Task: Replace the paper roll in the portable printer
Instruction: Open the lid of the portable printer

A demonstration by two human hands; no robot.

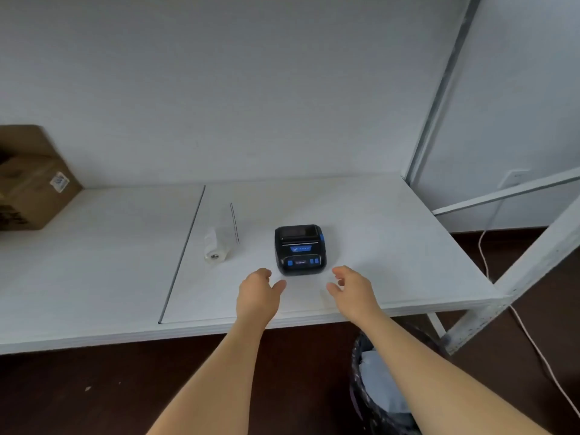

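Note:
A small black portable printer (300, 249) with blue buttons sits on the white table (392, 240), lid closed. To its left lies a white paper roll (216, 246) in clear wrapping. My left hand (259, 293) hovers just short of the printer's front left corner, fingers loosely curled, holding nothing. My right hand (353, 288) hovers at the front right corner, fingers relaxed and empty. Neither hand touches the printer.
A cardboard box (31, 180) stands at the far left of the table against the wall. A white metal frame (514, 277) rises at the table's right end. Below the front edge stands a black-lined waste bin (379, 387). A white cable (533, 337) trails on the floor.

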